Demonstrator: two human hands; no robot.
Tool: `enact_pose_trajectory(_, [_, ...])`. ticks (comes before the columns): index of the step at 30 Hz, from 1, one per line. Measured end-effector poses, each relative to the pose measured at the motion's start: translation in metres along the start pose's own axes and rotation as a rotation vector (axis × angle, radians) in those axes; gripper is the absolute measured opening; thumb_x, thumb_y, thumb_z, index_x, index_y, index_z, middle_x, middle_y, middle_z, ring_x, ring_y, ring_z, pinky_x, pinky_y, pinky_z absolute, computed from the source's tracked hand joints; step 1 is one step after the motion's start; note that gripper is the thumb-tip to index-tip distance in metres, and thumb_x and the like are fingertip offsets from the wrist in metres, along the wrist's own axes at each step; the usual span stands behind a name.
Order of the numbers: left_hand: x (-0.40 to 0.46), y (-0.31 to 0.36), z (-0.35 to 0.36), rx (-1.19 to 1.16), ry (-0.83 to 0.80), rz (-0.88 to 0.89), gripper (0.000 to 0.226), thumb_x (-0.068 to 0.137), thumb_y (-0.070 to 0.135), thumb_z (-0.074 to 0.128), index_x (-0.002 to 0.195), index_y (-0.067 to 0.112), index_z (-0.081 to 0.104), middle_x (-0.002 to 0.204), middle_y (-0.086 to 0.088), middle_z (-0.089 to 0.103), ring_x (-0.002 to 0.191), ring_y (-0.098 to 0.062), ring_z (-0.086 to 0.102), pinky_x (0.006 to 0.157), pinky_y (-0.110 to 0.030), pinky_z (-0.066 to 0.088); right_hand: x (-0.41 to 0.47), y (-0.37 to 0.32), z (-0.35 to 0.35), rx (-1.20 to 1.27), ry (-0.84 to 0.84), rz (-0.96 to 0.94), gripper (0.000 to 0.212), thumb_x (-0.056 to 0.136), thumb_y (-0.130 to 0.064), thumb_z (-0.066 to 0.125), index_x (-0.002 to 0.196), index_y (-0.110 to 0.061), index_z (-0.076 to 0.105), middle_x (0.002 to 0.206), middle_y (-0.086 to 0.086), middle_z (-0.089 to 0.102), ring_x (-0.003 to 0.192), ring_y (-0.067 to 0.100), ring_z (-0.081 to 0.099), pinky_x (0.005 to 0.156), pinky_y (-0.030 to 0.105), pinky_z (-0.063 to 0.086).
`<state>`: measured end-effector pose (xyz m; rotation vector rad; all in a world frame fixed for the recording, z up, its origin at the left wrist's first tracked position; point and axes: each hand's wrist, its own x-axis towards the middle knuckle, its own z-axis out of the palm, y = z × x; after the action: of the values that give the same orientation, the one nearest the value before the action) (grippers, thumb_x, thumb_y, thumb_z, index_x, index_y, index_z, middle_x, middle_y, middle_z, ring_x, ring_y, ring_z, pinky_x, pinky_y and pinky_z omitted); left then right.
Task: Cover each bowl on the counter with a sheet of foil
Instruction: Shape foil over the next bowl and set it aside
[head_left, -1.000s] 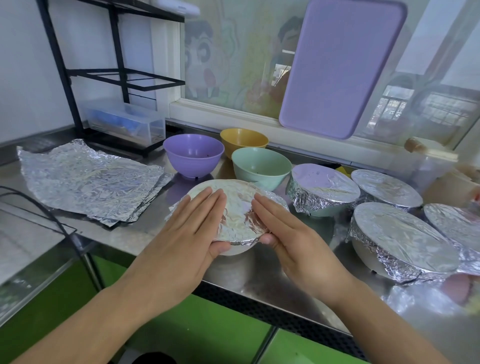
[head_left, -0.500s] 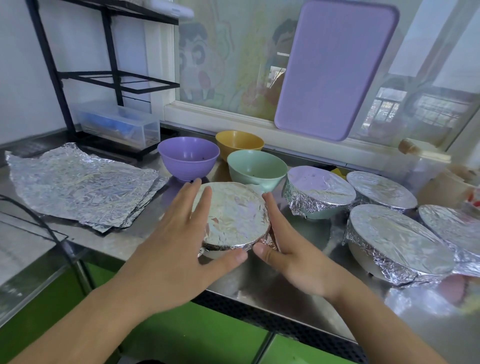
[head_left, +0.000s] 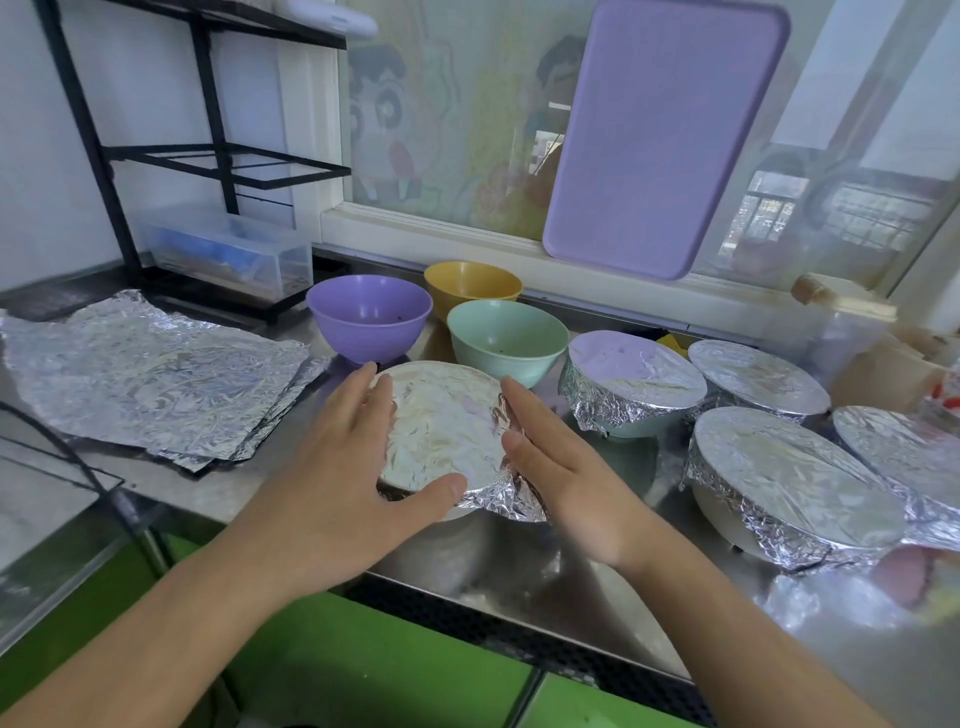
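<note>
Both hands flank the foil-covered bowl (head_left: 441, 431) at the front edge of the steel counter (head_left: 519, 566); the left hand (head_left: 343, 467) lies against its left side with fingers straight and the thumb laid along the near rim, and the right hand (head_left: 561, 467) stands against its right side, fingers straight and together; neither hand is curled round anything. Foil over this bowl is flat on top; along the near-right rim a crumpled flap stands out and is not yet folded down; the far side cannot be seen.

Judgement: the step in hand is sealing this sheet; to do it well, press the loose flap down against the bowl wall with the right palm while the left steadies the bowl, then work round the rim in short presses; keep pressure off the flat top, since the sheet would likely dent or tear.

Remaining work: the purple bowl (head_left: 370, 317), yellow bowl (head_left: 470, 283) and green bowl (head_left: 508, 335) stand uncovered just behind; the stack of foil sheets (head_left: 150, 374) lies to the left, well within reach. Four covered bowls (head_left: 634, 384) stand to the right; a lilac cutting board (head_left: 670, 130) leans at the window.
</note>
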<state>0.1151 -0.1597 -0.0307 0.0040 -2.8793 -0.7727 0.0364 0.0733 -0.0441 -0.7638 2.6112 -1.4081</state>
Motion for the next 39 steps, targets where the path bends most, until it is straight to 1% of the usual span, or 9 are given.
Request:
enact_pose_trajectory(6, [0.004, -0.003, -0.006, 0.018, -0.036, 0.015, 0.113, 0.087, 0.080, 0.050, 0.167, 0.030, -0.012, 0.169, 0.024, -0.026, 0.156, 0.003, -0.019, 0.130, -0.033, 0.004, -0.015, -0.006, 0.006, -0.174, -0.010, -0.012, 0.065, 0.109, -0.057, 0.035, 0.167, -0.042, 0.008, 0.170, -0.032, 0.002, 0.151, -0.020, -0.004, 0.131, 0.028, 0.005])
enact_pose_trajectory(13, [0.022, 0.029, 0.002, 0.215, 0.004, -0.085, 0.114, 0.086, 0.092, 0.015, 0.168, 0.015, -0.006, 0.175, -0.015, -0.007, 0.162, -0.027, -0.003, 0.131, -0.046, 0.008, -0.026, -0.014, 0.014, -0.277, 0.023, -0.110, 0.074, 0.107, -0.062, 0.036, 0.168, -0.037, 0.003, 0.173, -0.025, 0.006, 0.158, -0.005, 0.003, 0.131, 0.036, 0.016])
enact_pose_trajectory(19, [0.035, 0.024, 0.006, 0.365, -0.013, -0.006, 0.123, 0.080, 0.095, -0.002, 0.167, 0.009, 0.002, 0.174, -0.012, 0.015, 0.160, -0.027, 0.014, 0.129, -0.047, 0.018, -0.034, -0.021, 0.005, -0.232, -0.023, -0.172, 0.073, 0.105, -0.040, 0.060, 0.153, -0.064, 0.010, 0.151, -0.056, 0.016, 0.143, -0.026, 0.016, 0.111, 0.001, 0.016])
enact_pose_trajectory(22, [0.037, 0.019, 0.003, 0.376, -0.042, 0.053, 0.120, 0.081, 0.095, 0.002, 0.168, 0.011, 0.003, 0.174, -0.007, 0.016, 0.159, -0.023, 0.015, 0.129, -0.043, 0.019, -0.036, -0.018, 0.009, -0.311, 0.050, -0.197, 0.076, 0.102, -0.041, 0.065, 0.162, -0.047, 0.019, 0.157, -0.036, 0.033, 0.145, -0.005, 0.037, 0.115, 0.022, 0.037])
enact_pose_trajectory(25, [0.037, 0.019, -0.004, 0.354, -0.037, 0.109, 0.113, 0.086, 0.091, 0.014, 0.167, 0.013, 0.008, 0.169, -0.002, 0.024, 0.155, -0.019, 0.021, 0.127, -0.038, 0.022, -0.037, -0.016, 0.015, -0.487, 0.136, -0.188, 0.083, 0.098, -0.055, 0.061, 0.166, -0.031, 0.019, 0.158, -0.018, 0.042, 0.138, 0.015, 0.050, 0.104, 0.040, 0.049])
enact_pose_trajectory(28, [0.028, 0.025, -0.005, 0.384, -0.066, 0.086, 0.125, 0.077, 0.101, 0.007, 0.167, 0.015, 0.001, 0.174, -0.007, 0.012, 0.160, -0.022, 0.010, 0.130, -0.043, 0.014, -0.037, -0.016, 0.021, -0.606, 0.186, -0.164, 0.091, 0.095, -0.063, 0.060, 0.166, -0.026, 0.017, 0.159, -0.013, 0.043, 0.133, 0.019, 0.053, 0.095, 0.038, 0.051])
enact_pose_trajectory(32, [0.021, 0.034, 0.004, 0.434, -0.104, 0.021, 0.145, 0.057, 0.111, 0.003, 0.166, 0.018, -0.009, 0.175, -0.015, -0.006, 0.162, -0.027, -0.006, 0.130, -0.052, 0.006, -0.040, -0.012, 0.029, -0.517, 0.169, -0.109, 0.100, 0.097, -0.046, 0.068, 0.168, -0.022, 0.002, 0.158, -0.010, 0.044, 0.135, 0.014, 0.047, 0.088, 0.034, 0.047])
enact_pose_trajectory(36, [0.025, 0.031, 0.006, 0.452, -0.104, 0.030, 0.140, 0.059, 0.109, 0.011, 0.166, 0.022, -0.011, 0.175, -0.015, -0.008, 0.162, -0.028, -0.006, 0.130, -0.052, 0.006, -0.040, -0.001, 0.029, -0.254, 0.166, -0.088, 0.075, 0.095, -0.026, 0.074, 0.157, -0.038, 0.034, 0.130, -0.028, 0.062, 0.116, -0.002, 0.061, 0.089, 0.024, 0.051])
enact_pose_trajectory(39, [0.025, 0.028, 0.006, 0.471, -0.119, 0.045, 0.137, 0.063, 0.109, 0.013, 0.166, 0.023, -0.011, 0.175, -0.014, -0.009, 0.162, -0.026, -0.008, 0.130, -0.052, 0.005, -0.039, 0.003, 0.022, -0.179, 0.280, 0.008, 0.041, 0.091, -0.031, 0.079, 0.128, -0.036, 0.061, 0.107, -0.028, 0.071, 0.102, -0.009, 0.064, 0.086, 0.014, 0.049])
